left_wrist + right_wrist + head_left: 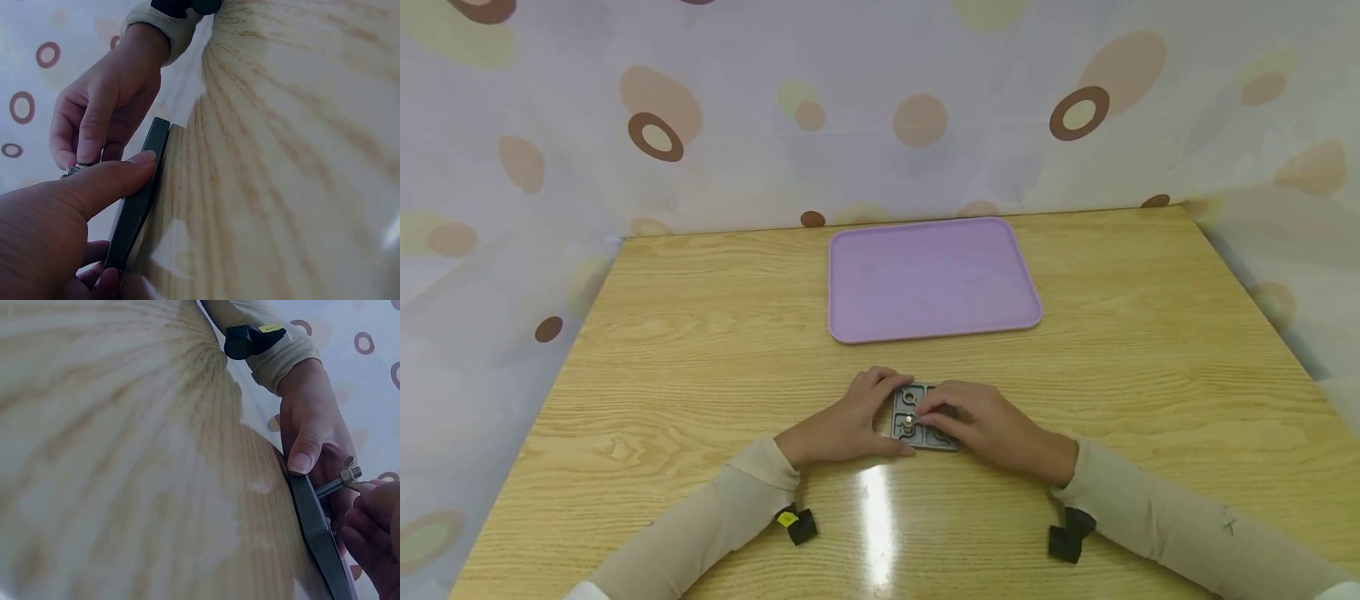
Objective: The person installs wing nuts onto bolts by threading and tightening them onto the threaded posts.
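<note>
A small grey metal plate (919,440) with recessed cells and round holes lies flat on the wooden table. My left hand (850,423) holds it from the left, thumb on the near edge and fingers at the far edge. A threaded bolt (329,488) stands up out of the plate, with a brass-coloured wing nut (349,476) near its top end. With thumb and fingertips, my right hand (996,427) pinches the wing nut from the right. That hand covers much of the plate's right side in the head view.
Behind the hands, a flat purple tray (934,279) rests on the wooden table (715,350). A pale patterned cloth (865,100) hangs along the back and sides. Black wrist mounts (1071,535) hang under both beige sleeves, close above the tabletop.
</note>
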`<state>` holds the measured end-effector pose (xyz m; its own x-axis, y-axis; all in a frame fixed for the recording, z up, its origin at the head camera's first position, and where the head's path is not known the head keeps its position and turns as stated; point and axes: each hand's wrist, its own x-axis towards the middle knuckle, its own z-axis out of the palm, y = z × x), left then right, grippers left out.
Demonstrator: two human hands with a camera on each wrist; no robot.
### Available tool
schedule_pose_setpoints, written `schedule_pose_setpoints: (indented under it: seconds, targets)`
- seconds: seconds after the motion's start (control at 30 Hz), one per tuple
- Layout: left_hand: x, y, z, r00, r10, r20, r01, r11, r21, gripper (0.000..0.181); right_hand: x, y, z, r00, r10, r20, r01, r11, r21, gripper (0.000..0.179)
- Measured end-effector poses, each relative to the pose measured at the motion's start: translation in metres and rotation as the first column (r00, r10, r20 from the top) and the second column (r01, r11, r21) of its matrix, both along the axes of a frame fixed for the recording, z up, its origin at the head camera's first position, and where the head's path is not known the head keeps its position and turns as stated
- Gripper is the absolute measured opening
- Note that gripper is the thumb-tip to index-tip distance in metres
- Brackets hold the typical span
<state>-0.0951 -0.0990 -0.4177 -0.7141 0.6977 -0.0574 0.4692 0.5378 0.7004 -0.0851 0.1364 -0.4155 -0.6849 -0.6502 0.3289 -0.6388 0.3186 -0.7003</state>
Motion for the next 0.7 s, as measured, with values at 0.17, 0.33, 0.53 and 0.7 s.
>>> schedule_pose_setpoints:
  seconds: [0.17,0.33,0.53,0.7]
  targets:
    - [0.0000,0.0006,0.0008,1.000,-0.001,-0.002,0.001,1.000,0.003,0.089,0.0002,0.0008,0.0002,1.000,0.018,0.008,-0.018,1.000,-0.008,0.011]
    - [0.0003,0.0009,0.0020,1.000,-0.003,-0.007,0.003,1.000,0.005,0.089,0.0004,-0.0001,0.0012,0.999,0.037,0.024,-0.037,0.999,-0.011,0.011]
    - [0.0004,0.0006,0.0027,1.000,-0.005,-0.004,0.005,1.000,0.000,0.089,0.0006,-0.0026,0.0004,0.995,0.058,0.082,-0.055,0.998,-0.034,0.021]
    - [0.0003,0.0004,0.0030,1.000,-0.010,0.000,0.010,1.000,-0.001,0.089,0.0002,-0.0033,0.0002,0.991,0.075,0.114,-0.074,0.997,-0.017,0.035]
